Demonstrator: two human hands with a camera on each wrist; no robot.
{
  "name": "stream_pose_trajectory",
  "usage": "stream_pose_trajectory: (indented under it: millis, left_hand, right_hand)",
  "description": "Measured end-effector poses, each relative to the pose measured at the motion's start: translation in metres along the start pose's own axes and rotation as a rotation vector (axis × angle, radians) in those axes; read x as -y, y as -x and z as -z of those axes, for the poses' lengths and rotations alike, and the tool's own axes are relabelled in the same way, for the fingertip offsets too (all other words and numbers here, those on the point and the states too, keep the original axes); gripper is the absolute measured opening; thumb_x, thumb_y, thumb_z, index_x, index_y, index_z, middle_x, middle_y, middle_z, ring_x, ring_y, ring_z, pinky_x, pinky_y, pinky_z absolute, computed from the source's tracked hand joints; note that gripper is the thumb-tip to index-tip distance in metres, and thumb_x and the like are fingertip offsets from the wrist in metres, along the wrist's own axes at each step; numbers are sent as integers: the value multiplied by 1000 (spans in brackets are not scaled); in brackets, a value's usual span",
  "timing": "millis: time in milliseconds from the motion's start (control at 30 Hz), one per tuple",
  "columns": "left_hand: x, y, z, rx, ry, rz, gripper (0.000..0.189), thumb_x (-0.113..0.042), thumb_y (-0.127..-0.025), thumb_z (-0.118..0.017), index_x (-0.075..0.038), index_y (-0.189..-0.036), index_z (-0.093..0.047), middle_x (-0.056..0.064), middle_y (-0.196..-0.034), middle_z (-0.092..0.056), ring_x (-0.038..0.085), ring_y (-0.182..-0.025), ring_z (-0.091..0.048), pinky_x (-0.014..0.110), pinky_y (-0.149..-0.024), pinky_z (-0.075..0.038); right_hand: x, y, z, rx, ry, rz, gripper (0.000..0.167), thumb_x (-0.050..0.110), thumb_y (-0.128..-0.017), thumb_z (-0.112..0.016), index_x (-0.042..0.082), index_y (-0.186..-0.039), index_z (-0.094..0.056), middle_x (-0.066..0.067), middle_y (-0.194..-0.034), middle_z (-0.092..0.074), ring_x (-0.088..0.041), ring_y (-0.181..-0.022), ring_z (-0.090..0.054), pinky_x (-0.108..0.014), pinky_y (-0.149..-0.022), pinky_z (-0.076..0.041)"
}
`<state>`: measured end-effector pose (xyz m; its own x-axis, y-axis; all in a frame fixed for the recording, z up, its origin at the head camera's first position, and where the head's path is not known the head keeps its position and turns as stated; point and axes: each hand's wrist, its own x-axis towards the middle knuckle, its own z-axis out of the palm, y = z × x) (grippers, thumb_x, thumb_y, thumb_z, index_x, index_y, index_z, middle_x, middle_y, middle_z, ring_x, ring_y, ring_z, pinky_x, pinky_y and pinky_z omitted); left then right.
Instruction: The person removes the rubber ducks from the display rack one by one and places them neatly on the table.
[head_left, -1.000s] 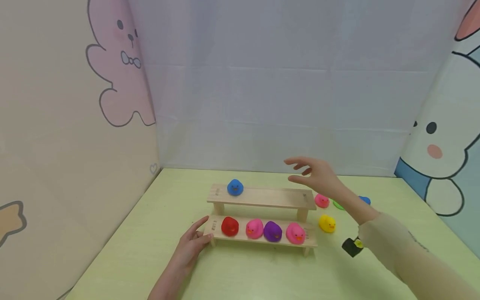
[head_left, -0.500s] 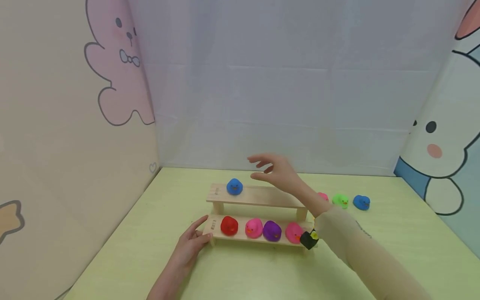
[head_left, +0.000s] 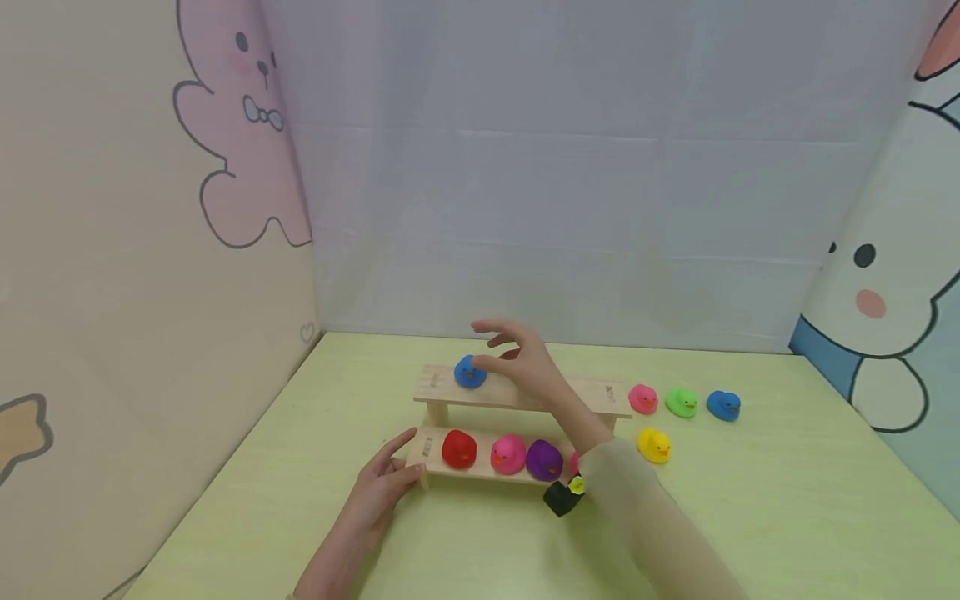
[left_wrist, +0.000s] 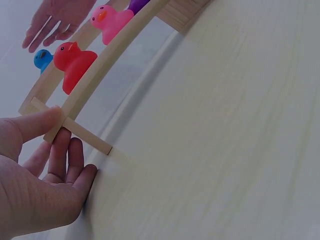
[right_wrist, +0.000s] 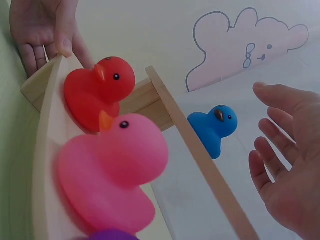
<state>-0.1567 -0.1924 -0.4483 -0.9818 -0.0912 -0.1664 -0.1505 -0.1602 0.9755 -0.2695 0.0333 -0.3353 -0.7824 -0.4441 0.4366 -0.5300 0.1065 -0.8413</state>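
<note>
A two-tier wooden stand bears rubber ducks. My left hand grips the left end of its lower board, thumb on top and fingers underneath, as the left wrist view shows. On the upper board sits a blue rubber duck. My right hand is beside that duck with fingers spread and nothing between them; in the right wrist view a gap shows between hand and duck. Along the lower board stand a red duck, a pink duck and a purple duck. Another pink duck there is mostly hidden behind my right sleeve.
Right of the stand, on the pale green table, are a pink duck, a green duck, a blue duck and a yellow duck. A black wrist device hangs by my right sleeve. A white curtain stands behind.
My right hand has moved left across the upper board and lower, to beside the blue duck. My left hand keeps its grip on the stand. The ducks have not moved.
</note>
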Motion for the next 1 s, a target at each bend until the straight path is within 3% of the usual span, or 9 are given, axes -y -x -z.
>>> stream_pose_trajectory:
  millis: [133, 267, 367, 567, 700, 833, 1000]
  left_hand:
    - [0, 0, -1, -1, -2, -6, 60, -1, -79, -65, -12, -134, -44, 3, -75, -44, 13, -72, -49, 28, -76, -45]
    - [0, -1, -1, 2, 1, -10, 60, 0, -79, -64, -12, -134, -44, 3, -75, -44, 13, -72, -49, 27, -76, -45]
    - [-1, -1, -2, 2, 1, -10, 60, -1, -79, -65, -12, -134, -43, 3, -75, -45, 13, -72, -50, 27, -75, -45]
    - [-1, -2, -1, -1, 11, -11, 60, 1, -79, -64, -11, -134, -43, 4, -76, -46, 14, -74, -51, 27, -74, -45]
    - [0, -3, 0, 5, 16, -15, 60, 0, -79, -64, -12, -134, -44, 4, -77, -45, 14, -75, -51, 27, -76, -45]
    - [3, -4, 1, 4, 24, -9, 60, 0, -78, -65, -13, -133, -46, 5, -77, -45, 15, -76, -52, 29, -78, -46]
    - [4, -4, 1, 7, 34, -8, 60, 1, -78, -65, -14, -132, -46, 5, -77, -46, 16, -76, -52, 30, -78, -45]
  right_hand:
    - [3, 3, -7, -21, -55, -69, 45, 13, -82, -66, 7, -125, -53, -11, -126, -51, -30, -101, -48, -40, -78, -43]
    - [-10, 0, -11, -28, -105, -132, 45, 16, -82, -67, 8, -124, -55, -9, -126, -52, -30, -98, -48, -42, -68, -44]
    - [-22, -3, -15, -16, -76, -154, 44, 20, -80, -70, 14, -122, -57, -4, -123, -55, -25, -95, -49, -40, -65, -44]
    - [-32, -4, -20, 5, 37, -158, 37, 25, -77, -73, 24, -113, -63, 5, -115, -58, -18, -91, -53, -32, -72, -45]
    - [-32, -2, -21, 3, 45, -158, 34, 21, -76, -74, 23, -109, -65, 4, -109, -60, -18, -88, -54, -31, -71, -46]
    - [-15, 3, -21, 20, 48, -159, 35, 14, -77, -73, 15, -111, -65, -5, -109, -60, -24, -90, -54, -30, -71, -46]
    - [-23, 2, -22, 18, 70, -157, 37, 15, -76, -73, 17, -112, -64, 0, -106, -60, -21, -88, -54, -30, -71, -46]
